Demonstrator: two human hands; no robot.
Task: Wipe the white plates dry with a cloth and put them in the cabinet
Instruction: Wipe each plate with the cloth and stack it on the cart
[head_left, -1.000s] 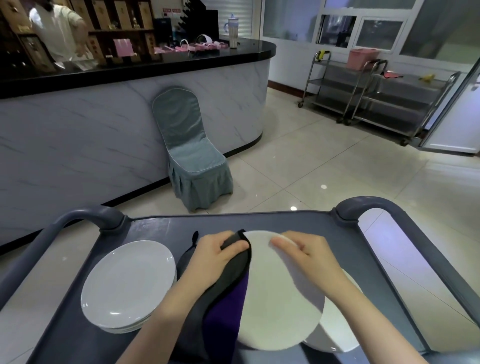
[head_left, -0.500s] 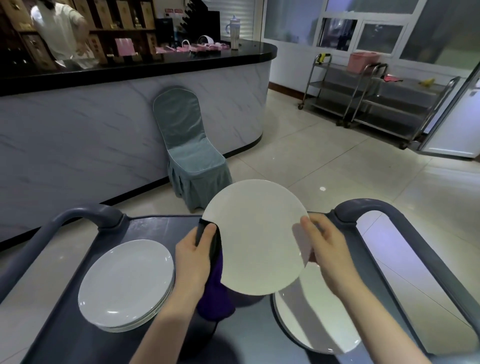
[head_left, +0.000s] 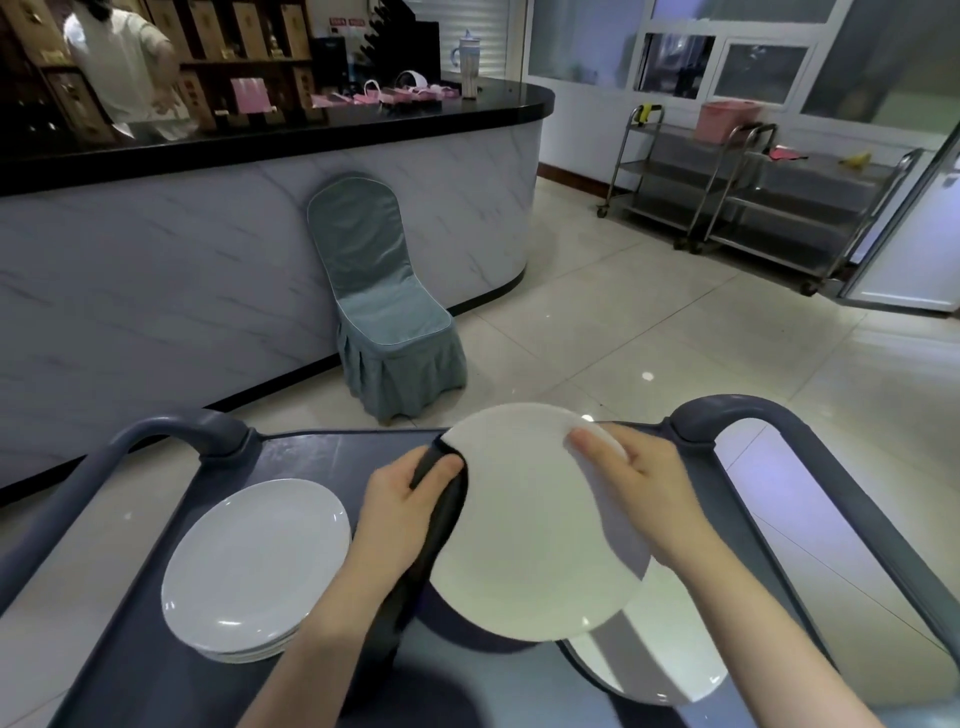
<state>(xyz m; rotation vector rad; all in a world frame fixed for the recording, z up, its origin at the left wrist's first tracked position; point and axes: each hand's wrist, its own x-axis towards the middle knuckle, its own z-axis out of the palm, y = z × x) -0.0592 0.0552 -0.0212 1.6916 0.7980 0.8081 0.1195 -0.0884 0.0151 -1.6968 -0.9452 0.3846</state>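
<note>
I hold a white plate (head_left: 530, 525) above the grey cart (head_left: 322, 452), its face turned up toward me. My left hand (head_left: 400, 499) grips the plate's left rim through a dark cloth (head_left: 441, 519) that hangs down under it. My right hand (head_left: 634, 483) holds the right rim, fingers lying over the plate's top edge. A stack of white plates (head_left: 254, 566) sits on the cart to the left. Another white plate (head_left: 660, 654) lies on the cart at the right, partly hidden by the held one.
The cart's curved handles (head_left: 176, 426) rise at both far corners. A blue-covered chair (head_left: 384, 306) stands against a marble-fronted counter (head_left: 208, 249). Steel trolleys (head_left: 753, 197) stand at the back right. A person (head_left: 124, 67) stands behind the counter.
The plate was lifted up on edge, then tipped back down toward flat. My left hand stays on the cloth at the left rim; my right hand shifted along the right rim.
</note>
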